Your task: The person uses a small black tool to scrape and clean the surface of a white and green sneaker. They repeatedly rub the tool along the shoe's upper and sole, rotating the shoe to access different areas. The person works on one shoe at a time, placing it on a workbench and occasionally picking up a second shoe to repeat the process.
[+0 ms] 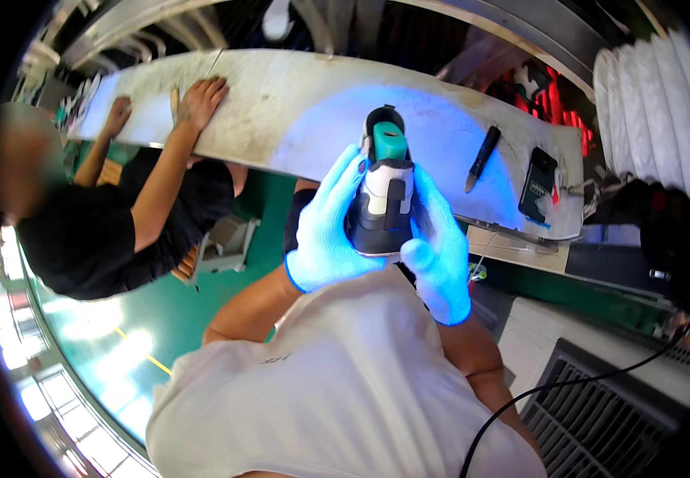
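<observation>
A black and off-white shoe [377,205] is upright between my two gloved hands, above the near edge of the worktable. A green shoe last [391,143] fills its opening. My left hand [327,227], in a white knit glove that glows blue, presses along the shoe's left side with its fingers pointing away from me. On the opposite side, my right hand [440,247] wears the same kind of glove and grips the shoe, its thumb near the end closest to me. The shoe's underside is hidden, as are some of my right fingertips.
Blue light falls on the long pale worktable [281,103]. To the right lie a dark-handled knife [482,158] and a black phone [537,187]. At the left, a co-worker [106,215] rests both hands on the table. A ribbed white bundle [655,111] stands far right.
</observation>
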Motion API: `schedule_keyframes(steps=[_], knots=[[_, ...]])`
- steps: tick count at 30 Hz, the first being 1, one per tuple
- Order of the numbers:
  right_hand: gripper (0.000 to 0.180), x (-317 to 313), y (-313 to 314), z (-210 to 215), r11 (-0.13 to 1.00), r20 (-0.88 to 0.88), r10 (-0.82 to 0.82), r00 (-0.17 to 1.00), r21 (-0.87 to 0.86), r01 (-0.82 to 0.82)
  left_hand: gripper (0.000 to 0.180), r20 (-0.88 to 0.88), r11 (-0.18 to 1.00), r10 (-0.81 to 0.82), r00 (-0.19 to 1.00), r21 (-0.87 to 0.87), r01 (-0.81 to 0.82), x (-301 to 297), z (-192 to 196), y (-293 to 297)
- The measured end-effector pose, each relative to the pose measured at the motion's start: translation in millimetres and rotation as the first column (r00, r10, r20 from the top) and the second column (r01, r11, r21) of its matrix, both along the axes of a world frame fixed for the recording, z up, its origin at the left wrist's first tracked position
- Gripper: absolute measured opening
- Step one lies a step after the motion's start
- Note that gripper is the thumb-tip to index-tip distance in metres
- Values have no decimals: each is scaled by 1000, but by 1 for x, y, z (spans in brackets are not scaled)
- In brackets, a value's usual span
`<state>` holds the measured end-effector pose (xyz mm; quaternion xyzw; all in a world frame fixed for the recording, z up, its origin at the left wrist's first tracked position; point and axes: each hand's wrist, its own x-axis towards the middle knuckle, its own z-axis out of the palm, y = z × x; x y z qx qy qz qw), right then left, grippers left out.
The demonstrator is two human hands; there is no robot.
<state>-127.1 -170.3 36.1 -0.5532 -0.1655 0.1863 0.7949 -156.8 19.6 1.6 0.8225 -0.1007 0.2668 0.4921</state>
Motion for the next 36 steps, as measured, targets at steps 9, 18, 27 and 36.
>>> schedule_keyframes(steps=[9,18,27,36], knots=[[81,9,-46,-36,960,-77,-250,965,-147,237,98,-128,919,-85,988,374,128,38,-17,8],[76,136,-37,-42,986,13,33,999,-167,-30,91,-252,768,30,967,625,139,93,5,52],[85,172,-56,-136,75,778,-139,613,-609,790,90,-480,709,377,792,699,86,98,11,40],[42,115,-63,-127,698,382,-191,904,-595,399,100,-467,939,131,874,342,42,105,-19,69]])
